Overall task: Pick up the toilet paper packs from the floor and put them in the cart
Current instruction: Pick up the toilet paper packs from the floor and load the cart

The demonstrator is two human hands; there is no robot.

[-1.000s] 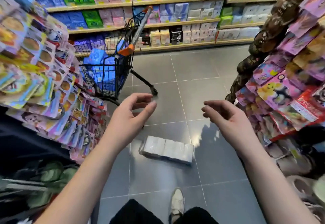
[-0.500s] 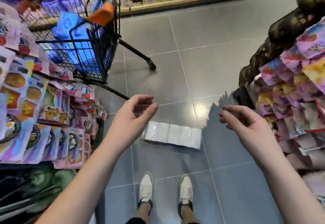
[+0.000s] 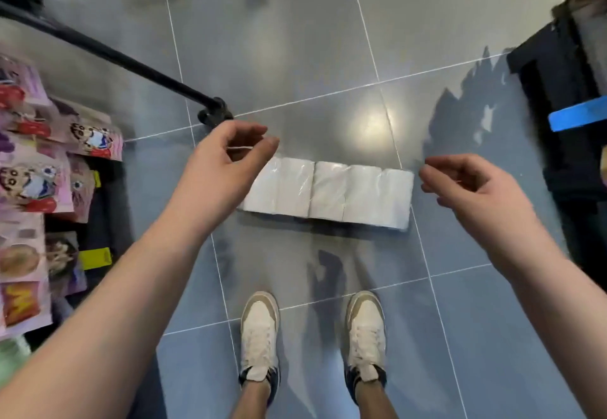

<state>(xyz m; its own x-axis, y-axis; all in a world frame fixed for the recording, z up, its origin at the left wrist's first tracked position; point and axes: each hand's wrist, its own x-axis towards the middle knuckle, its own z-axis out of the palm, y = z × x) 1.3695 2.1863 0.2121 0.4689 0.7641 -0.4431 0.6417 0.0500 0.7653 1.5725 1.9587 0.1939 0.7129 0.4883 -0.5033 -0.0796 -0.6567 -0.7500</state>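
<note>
The tiled floor (image 3: 295, 40) carried the cart (image 3: 108, 54), only its black frame showing toward the far left edge. One toilet paper pack (image 3: 328, 192) lay mid-floor, not yet lifted. My left hand (image 3: 216, 169) hung over its left end, my right hand (image 3: 466, 188) beside its right end, both loosely curled, holding nothing.

The left hand (image 3: 216, 169) and right hand (image 3: 473, 188) have come down to flank the pack (image 3: 328, 193), fingers (image 3: 249, 132) curled further. The cart (image 3: 131, 57) basket has left view, leaving its base bar and wheels.
</note>
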